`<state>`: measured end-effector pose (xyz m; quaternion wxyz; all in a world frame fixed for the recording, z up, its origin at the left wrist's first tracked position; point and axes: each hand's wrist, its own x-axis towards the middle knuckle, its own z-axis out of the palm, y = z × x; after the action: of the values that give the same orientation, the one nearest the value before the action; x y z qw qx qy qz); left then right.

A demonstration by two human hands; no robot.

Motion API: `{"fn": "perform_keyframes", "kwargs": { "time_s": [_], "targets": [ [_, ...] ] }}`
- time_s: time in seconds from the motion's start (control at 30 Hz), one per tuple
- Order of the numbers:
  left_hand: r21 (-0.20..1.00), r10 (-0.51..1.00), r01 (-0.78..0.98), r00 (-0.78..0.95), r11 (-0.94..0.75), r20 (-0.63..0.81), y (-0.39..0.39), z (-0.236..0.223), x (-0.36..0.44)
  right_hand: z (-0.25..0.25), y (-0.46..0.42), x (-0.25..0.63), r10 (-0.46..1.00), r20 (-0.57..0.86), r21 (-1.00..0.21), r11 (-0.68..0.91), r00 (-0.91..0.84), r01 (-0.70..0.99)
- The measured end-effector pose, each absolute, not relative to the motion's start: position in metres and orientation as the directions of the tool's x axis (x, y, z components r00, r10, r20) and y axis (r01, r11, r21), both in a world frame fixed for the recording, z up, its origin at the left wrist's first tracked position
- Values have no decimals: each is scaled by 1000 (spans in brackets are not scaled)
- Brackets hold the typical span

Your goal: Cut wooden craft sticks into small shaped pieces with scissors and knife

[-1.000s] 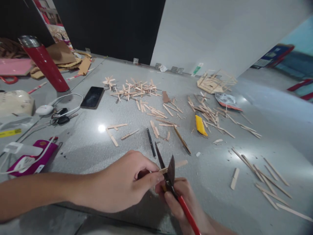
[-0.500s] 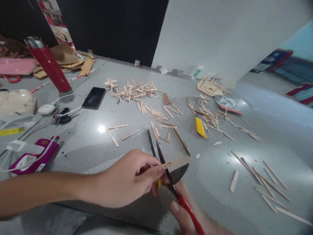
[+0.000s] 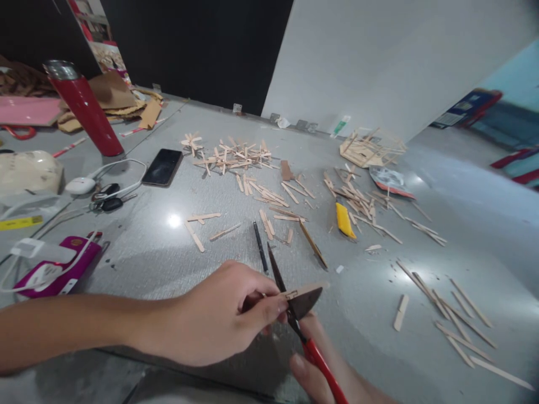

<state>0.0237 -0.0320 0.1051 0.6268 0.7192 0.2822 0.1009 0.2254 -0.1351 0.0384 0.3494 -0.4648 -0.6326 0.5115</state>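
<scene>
Between thumb and fingers, my left hand (image 3: 236, 314) pinches a flat wooden craft stick (image 3: 311, 288) that has dark pencil-like lines drawn near the grip. My right hand (image 3: 320, 365) is closed round the red handle of a pair of scissors (image 3: 322, 365), partly cut off by the bottom edge. The scissor blades are apart, with the stick lying between them near the pivot. Just beyond the blades, a black pen (image 3: 260, 247) and a gold-brown pen (image 3: 313, 244) lie on the table.
Loose craft sticks (image 3: 236, 157) lie in piles across the grey table (image 3: 219, 247). A yellow cutter (image 3: 345, 220) and a stick-built frame (image 3: 366, 148) are to the right. At left stand a red flask (image 3: 86, 109), a phone (image 3: 163, 167), keys (image 3: 110, 199) and a purple power strip (image 3: 63, 266).
The craft stick has turned to a flatter, more edge-on angle between the blades. Both hands stay almost in place, and the yellow bit under the left fingers no longer shows.
</scene>
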Motion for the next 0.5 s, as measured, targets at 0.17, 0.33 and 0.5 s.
{"fn": "perform_keyframes", "kwargs": {
  "time_s": [0.17, 0.33, 0.5],
  "targets": [
    [948, 516, 301, 831, -103, -208, -31, 108, 22, 40, -134, 226, 941, -30, -977, 44, -337, 209],
    [938, 495, 318, 842, -138, -213, -30, 111, 21, 46, -131, 222, 932, -11, -976, 69, -362, 207],
    [929, 495, 321, 847, -184, -194, -30, 113, 20, 30, -139, 230, 944, 50, -951, 145, -327, 273]
  ]
}}
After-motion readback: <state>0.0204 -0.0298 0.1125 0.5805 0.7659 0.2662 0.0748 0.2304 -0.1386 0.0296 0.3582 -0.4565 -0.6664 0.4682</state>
